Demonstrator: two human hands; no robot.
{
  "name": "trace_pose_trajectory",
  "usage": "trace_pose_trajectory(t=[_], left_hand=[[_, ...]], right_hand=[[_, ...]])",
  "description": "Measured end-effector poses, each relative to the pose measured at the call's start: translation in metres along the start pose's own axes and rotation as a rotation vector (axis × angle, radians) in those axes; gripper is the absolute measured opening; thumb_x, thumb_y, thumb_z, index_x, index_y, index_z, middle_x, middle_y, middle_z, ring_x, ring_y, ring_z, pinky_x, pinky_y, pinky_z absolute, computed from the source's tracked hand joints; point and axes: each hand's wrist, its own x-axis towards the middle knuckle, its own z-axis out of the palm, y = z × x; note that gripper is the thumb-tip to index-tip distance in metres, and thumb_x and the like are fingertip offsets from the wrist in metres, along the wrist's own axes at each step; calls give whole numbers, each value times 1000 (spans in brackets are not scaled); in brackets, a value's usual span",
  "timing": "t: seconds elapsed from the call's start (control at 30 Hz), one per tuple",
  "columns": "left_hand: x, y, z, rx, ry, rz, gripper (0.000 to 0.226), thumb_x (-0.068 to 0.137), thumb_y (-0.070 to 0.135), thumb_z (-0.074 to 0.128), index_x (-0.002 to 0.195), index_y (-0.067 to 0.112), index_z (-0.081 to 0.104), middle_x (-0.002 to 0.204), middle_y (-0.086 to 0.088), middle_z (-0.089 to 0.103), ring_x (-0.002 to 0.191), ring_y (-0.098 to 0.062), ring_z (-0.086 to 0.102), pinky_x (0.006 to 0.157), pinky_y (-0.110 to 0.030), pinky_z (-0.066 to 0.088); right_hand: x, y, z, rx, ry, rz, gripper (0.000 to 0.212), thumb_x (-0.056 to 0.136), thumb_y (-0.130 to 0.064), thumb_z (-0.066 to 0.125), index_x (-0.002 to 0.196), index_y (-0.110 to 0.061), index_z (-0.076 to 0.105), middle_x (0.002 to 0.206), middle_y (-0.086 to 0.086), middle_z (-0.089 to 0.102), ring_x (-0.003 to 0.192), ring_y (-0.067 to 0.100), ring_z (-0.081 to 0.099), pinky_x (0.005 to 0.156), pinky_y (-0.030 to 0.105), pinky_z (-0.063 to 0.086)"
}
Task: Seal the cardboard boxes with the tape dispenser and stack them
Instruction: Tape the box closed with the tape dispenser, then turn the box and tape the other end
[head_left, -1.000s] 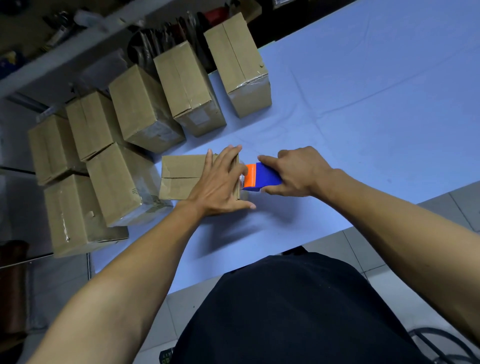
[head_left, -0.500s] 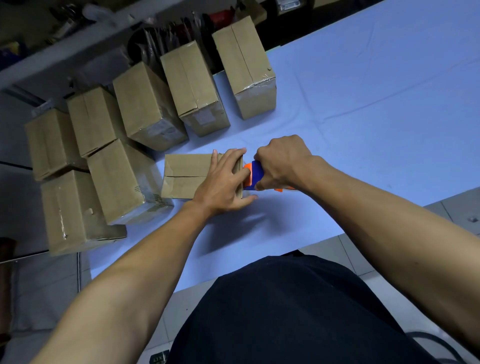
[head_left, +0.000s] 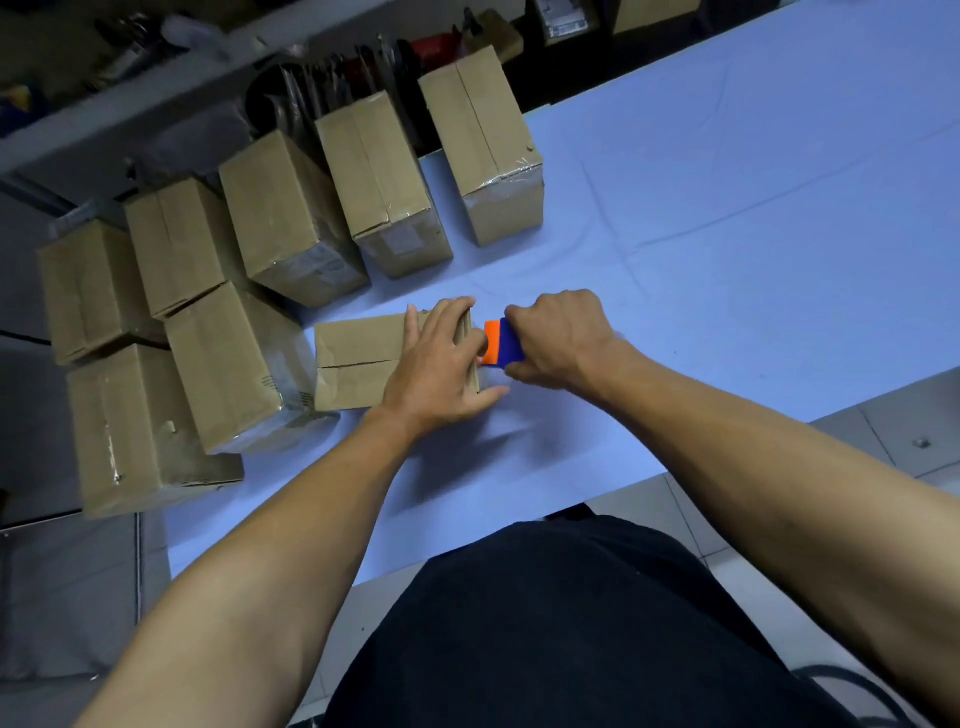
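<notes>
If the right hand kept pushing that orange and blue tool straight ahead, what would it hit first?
Most likely the right end of the cardboard box under the left hand; the tape dispenser in the right hand already looks almost against it.

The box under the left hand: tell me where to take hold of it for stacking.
Take the box by its two long side faces, coming from above, one hand each side. It lies flat on the table, and its top seam looks untaped, so a top grip could spring the flaps.

Left hand (head_left: 439, 364) lies flat, fingers (head_left: 453, 317) straight; right hand (head_left: 558, 338) fisted.
</notes>
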Motion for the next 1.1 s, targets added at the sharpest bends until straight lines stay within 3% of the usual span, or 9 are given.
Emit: trace_pose_trajectory(t=[0.1, 0.2, 0.27, 0.37, 0.53, 0.67, 0.83, 1.0, 1.1], left_hand=[[10, 14, -8, -43, -56, -253, 74, 70, 74, 69, 114, 15, 61, 153, -15, 30, 147, -27, 21, 116, -63, 4], [29, 23, -27, -72, -349, -378, 107, 72, 84, 57, 153, 21, 29, 165, -11, -7, 152, -26, -10, 117, -58, -10], [36, 13, -46, -52, -504, -361, 103, 81, 79, 53, 159, 25, 13, 164, -7, -22, 152, -28, -15, 119, -56, -5], [35, -11, -62, 56, -581, -231, 80, 89, 71, 49, 156, 40, 19, 167, -6, -10, 152, -32, 1, 119, -53, 9], [21, -12, -42, -120, -334, -444, 62, 89, 75, 42, 129, 30, 52, 137, -13, 42, 132, -35, 34, 106, -44, 35], [9, 9, -28, -135, -157, -636, 59, 91, 74, 38, 119, 24, 50, 129, -10, 43, 124, -33, 38, 82, -39, 35], [13, 17, -34, -183, -171, -664, 58, 91, 74, 39, 124, 29, 53, 132, -5, 45, 127, -30, 38, 91, -42, 39], [17, 0, -54, -553, 291, -550, 22, 97, 23, 58, 116, 15, 66, 122, -6, 60, 116, -25, 55, 95, -32, 45], [29, -1, -76, -897, 344, -693, 13, 97, 14, 53, 98, 18, 66, 102, -4, 68, 96, -21, 63, 80, -32, 49]], right_hand=[[2, 11, -2, 89, 44, 71, 44, 84, -52, 63, 113, -19, 57, 102, 10, 66, 87, 32, 62, 65, 31, 32], [-2, 31, -2, 196, 26, 165, 46, 83, -56, 63, 113, -22, 57, 94, 7, 61, 80, 30, 54, 64, 31, 32], [-4, 42, -2, 206, 22, 193, 45, 83, -57, 63, 112, -23, 57, 86, 3, 53, 77, 28, 50, 64, 30, 32], [-8, 48, -2, 203, 41, 200, 45, 82, -59, 63, 111, -25, 56, 87, 3, 56, 77, 27, 49, 63, 30, 31], [-9, 36, -7, 252, 112, 136, 47, 81, -62, 61, 112, -26, 54, 96, 3, 66, 80, 27, 52, 61, 31, 31], [-7, 37, -21, 275, 162, 104, 49, 81, -63, 62, 117, -31, 55, 102, -1, 69, 91, 28, 60, 64, 31, 35], [-5, 39, -42, 267, 185, 21, 55, 80, -65, 64, 125, -34, 56, 110, -3, 70, 98, 29, 61, 71, 33, 45], [-5, 36, -65, 336, 257, -21, 61, 81, -66, 65, 134, -38, 53, 119, -7, 69, 105, 27, 61, 79, 35, 46], [-7, 36, -75, 351, 318, -54, 62, 81, -64, 67, 136, -39, 52, 120, -7, 69, 106, 27, 62, 77, 33, 44]])
